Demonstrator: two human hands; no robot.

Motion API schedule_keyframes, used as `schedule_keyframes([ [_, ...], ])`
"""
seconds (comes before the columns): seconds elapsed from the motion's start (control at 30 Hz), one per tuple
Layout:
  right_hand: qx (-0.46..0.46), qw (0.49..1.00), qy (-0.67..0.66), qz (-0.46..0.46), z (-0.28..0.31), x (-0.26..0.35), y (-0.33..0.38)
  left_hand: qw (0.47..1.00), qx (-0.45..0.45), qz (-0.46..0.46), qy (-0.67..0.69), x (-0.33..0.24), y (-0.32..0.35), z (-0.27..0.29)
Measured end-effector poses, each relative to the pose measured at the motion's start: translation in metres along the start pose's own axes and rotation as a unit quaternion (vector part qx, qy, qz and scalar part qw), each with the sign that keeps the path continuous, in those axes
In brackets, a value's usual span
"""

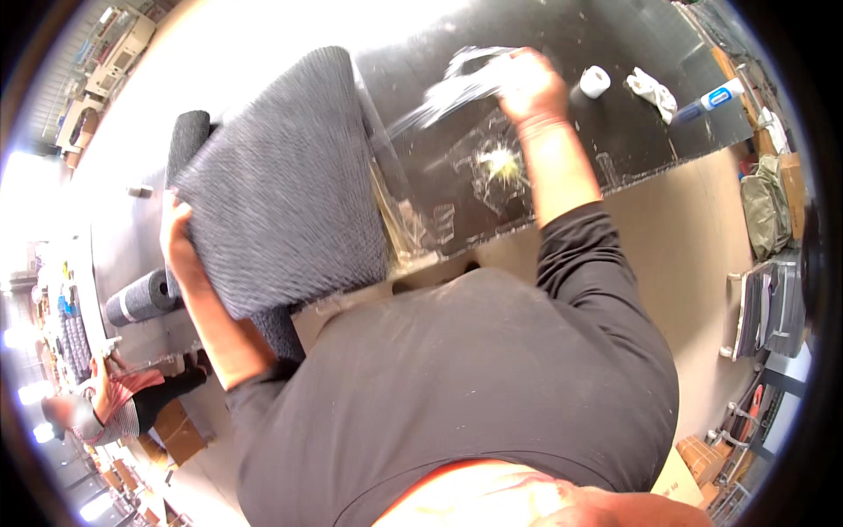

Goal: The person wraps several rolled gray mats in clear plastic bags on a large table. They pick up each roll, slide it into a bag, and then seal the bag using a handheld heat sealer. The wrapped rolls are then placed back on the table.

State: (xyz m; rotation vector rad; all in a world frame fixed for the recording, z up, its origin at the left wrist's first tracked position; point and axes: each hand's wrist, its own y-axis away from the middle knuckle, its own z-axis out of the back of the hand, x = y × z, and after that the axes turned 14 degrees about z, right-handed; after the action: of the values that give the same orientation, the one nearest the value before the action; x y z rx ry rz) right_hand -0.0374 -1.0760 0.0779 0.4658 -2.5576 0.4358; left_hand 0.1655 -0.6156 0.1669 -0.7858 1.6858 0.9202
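Observation:
A large dark grey ribbed fabric piece point(281, 176) lies on the black worktable point(615, 132) in front of me. My left hand point(176, 241) grips its left edge, fingers curled under the cloth. My right hand point(529, 83) is raised over the table's middle, closed on a crumpled clear plastic sheet point(461, 83) that is blurred with motion. A clear plastic strip point(395, 202) runs along the fabric's right edge.
A small white tape roll point(594, 82), a white rag point(652, 90) and a white-and-blue tube point(713, 99) lie at the table's right end. A rolled grey fabric point(140, 299) sits at the left. Another person point(114, 400) works at lower left. Shelving point(773, 307) stands at the right.

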Motion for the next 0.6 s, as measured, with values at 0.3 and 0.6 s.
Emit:
schedule_keyframes([
  [0.3,-0.118,0.939,0.019,0.322,0.167,0.379,-0.027,0.746,-0.422,-0.366,-0.363,-0.112,-0.078,0.103],
  [0.6,-0.504,0.716,0.284,0.391,0.372,0.573,0.186,0.701,-0.415,-0.423,-0.397,-0.149,-0.135,0.033],
])
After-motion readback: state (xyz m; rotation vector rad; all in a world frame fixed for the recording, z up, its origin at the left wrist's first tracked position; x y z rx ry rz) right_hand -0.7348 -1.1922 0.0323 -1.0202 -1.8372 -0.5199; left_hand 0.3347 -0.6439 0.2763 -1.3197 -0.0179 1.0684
